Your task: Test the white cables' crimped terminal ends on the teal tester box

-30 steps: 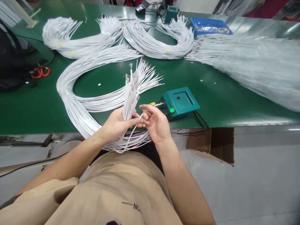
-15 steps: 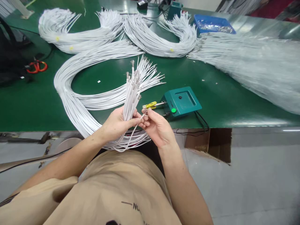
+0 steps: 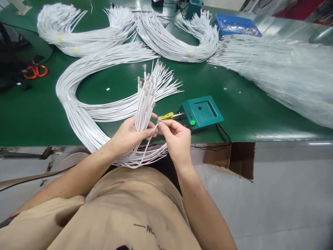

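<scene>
My left hand [image 3: 128,135] is closed round a bundle of thin white wires [image 3: 144,100] that stands upright with its metal-tipped ends fanned out above the fist. The wires' lower ends loop down over the table edge toward my lap. My right hand [image 3: 177,139] sits just right of the left, its fingers pinched on the tip of a single white wire [image 3: 156,127] that comes out of the bundle. Just beyond the right hand lie a small teal box with a green button [image 3: 201,113] and a yellow-handled tool [image 3: 168,116] pointing at it.
Large coils of white wire [image 3: 85,69] cover the green table [image 3: 31,114], with more bundles [image 3: 177,45] at the back. A clear plastic-wrapped mass [image 3: 281,73] fills the right side. A blue tray [image 3: 235,27] sits far back, red-handled scissors [image 3: 35,71] at left.
My right hand has turned from palm-up to a pinch on one wire's tip next to the left hand. The view has shifted slightly forward.
</scene>
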Demonstrator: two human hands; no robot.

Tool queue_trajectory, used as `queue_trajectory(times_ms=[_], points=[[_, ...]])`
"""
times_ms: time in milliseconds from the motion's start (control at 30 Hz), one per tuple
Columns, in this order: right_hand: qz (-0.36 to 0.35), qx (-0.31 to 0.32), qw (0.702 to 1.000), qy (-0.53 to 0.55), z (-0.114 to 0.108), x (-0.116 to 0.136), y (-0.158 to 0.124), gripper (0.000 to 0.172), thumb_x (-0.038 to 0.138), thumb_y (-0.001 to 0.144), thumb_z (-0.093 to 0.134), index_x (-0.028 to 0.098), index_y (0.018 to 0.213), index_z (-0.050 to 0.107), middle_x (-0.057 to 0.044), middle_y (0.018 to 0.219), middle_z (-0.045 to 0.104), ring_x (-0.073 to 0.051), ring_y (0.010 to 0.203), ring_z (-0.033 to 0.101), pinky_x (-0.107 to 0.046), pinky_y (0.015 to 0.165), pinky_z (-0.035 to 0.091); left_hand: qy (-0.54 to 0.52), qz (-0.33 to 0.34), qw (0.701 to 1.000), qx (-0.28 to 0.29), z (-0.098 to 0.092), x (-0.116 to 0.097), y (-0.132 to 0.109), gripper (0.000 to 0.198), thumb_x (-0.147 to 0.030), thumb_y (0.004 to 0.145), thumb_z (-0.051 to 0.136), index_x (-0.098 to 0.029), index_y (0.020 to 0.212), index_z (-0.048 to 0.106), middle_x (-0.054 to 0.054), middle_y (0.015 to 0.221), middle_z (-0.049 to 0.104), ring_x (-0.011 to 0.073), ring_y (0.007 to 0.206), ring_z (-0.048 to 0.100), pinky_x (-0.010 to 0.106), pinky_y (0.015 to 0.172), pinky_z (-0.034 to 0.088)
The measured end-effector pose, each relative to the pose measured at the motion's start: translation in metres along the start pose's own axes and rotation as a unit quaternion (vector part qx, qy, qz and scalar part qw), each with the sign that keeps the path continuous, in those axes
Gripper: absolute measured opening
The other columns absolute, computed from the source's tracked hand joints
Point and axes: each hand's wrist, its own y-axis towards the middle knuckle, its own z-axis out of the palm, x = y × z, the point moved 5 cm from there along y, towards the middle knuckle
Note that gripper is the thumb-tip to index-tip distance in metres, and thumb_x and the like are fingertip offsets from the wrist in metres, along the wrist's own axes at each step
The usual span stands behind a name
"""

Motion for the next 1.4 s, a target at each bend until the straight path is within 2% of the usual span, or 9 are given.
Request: queue_trajectory(times_ms=[67, 167, 233, 400, 533, 667, 1000, 1233, 1400], points=[[-0.116, -0.022, 0.981, -0.153, 0.001, 0.006, -0.001, 0.019, 0.027, 0.089, 0.052, 0.018, 0.08, 0.065, -0.004, 0.08, 0.066, -0.017, 0.077, 0.06, -0.03, 0.074, 0.049, -0.034, -0.025, 0.999, 0.013, 0.0, 0.001, 0.003, 0.05, -0.022, 0.073, 0.075, -0.017, 0.118, 0.055, -0.001, 0.079, 0.063, 0.0112, 0.068, 0.064, 0.02, 0.058, 0.051], [-0.284, -0.003, 0.879, -0.383, 0.01, 0.014, -0.002, 0.03, 0.023, 0.094, 0.04, 0.017, 0.075, 0.062, -0.009, 0.08, 0.062, -0.021, 0.082, 0.055, -0.034, 0.078, 0.044, -0.081, -0.066, 0.994, 0.036, 0.0, 0.006, 0.009, 0.052, -0.015, 0.071, 0.075, -0.016, 0.119, 0.057, -0.002, 0.079, 0.062, 0.0091, 0.067, 0.064, 0.017, 0.06, 0.052], [-0.331, 0.057, 0.822, -0.46, 0.013, 0.015, 0.003, 0.033, 0.023, 0.096, 0.037, 0.017, 0.075, 0.062, -0.009, 0.079, 0.061, -0.022, 0.081, 0.053, -0.034, 0.077, 0.042, -0.093, -0.083, 0.991, 0.041, -0.001, 0.01, 0.013, 0.049, -0.012, 0.07, 0.074, -0.015, 0.116, 0.059, -0.001, 0.079, 0.062, 0.0099, 0.068, 0.066, 0.017, 0.06, 0.053], [-0.306, 0.107, 0.781, -0.534, -0.014, 0.025, 0.037, 0.022, 0.023, 0.092, 0.049, 0.014, 0.109, 0.06, -0.01, 0.104, 0.065, -0.025, 0.097, 0.052, -0.036, 0.082, 0.039, -0.073, -0.082, 0.994, -0.006, -0.004, 0.016, 0.022, 0.046, -0.012, 0.068, 0.074, -0.015, 0.112, 0.062, -0.002, 0.079, 0.06, 0.0129, 0.07, 0.069, 0.02, 0.063, 0.055], [-0.29, 0.184, 0.731, -0.59, -0.022, 0.021, 0.055, 0.016, 0.017, 0.086, 0.056, 0.015, 0.1, 0.062, -0.008, 0.091, 0.069, -0.025, 0.091, 0.054, -0.038, 0.09, 0.035, -0.043, -0.082, 0.995, -0.022, -0.002, 0.018, 0.028, 0.045, -0.009, 0.067, 0.071, -0.014, 0.11, 0.062, -0.003, 0.076, 0.059, 0.0134, 0.069, 0.069, 0.021, 0.065, 0.055], [-0.306, 0.222, 0.702, -0.604, -0.02, 0.017, 0.056, 0.022, 0.016, 0.085, 0.056, 0.013, 0.106, 0.063, -0.01, 0.101, 0.07, -0.026, 0.1, 0.053, -0.039, 0.091, 0.033, -0.002, -0.078, 0.996, -0.039, -0.002, 0.017, 0.031, 0.044, -0.011, 0.066, 0.071, -0.012, 0.109, 0.061, -0.002, 0.075, 0.061, 0.0151, 0.07, 0.07, 0.024, 0.067, 0.056], [-0.286, 0.238, 0.697, -0.614, -0.017, 0.017, 0.072, 0.02, 0.014, 0.086, 0.055, 0.019, 0.091, 0.074, -0.007, 0.072, 0.067, -0.024, 0.085, 0.048, -0.037, 0.074, 0.03, 0.081, -0.043, 0.993, -0.077, -0.007, 0.024, 0.037, 0.041, -0.017, 0.066, 0.071, -0.013, 0.106, 0.063, 0.005, 0.097, 0.068, 0.0186, 0.07, 0.07, 0.03, 0.064, 0.056], [-0.266, 0.244, 0.695, -0.622, -0.013, 0.018, 0.08, 0.017, 0.019, 0.083, 0.059, 0.021, 0.087, 0.076, -0.008, 0.066, 0.064, -0.024, 0.079, 0.051, -0.038, 0.073, 0.033, 0.158, -0.013, 0.983, -0.097, -0.009, 0.03, 0.037, 0.039, -0.017, 0.065, 0.069, -0.019, 0.104, 0.067, 0.001, 0.081, 0.069, 0.0168, 0.067, 0.067, 0.029, 0.07, 0.054], [-0.272, 0.203, 0.774, -0.535, -0.013, 0.043, 0.065, 0.023, 0.02, 0.086, 0.056, 0.018, 0.106, 0.068, -0.009, 0.098, 0.07, -0.026, 0.095, 0.054, -0.038, 0.077, 0.039, 0.153, -0.02, 0.983, -0.096, -0.01, 0.031, 0.037, 0.036, -0.019, 0.064, 0.07, -0.018, 0.099, 0.067, 0.001, 0.08, 0.07, 0.018, 0.067, 0.068, 0.03, 0.07, 0.054]])
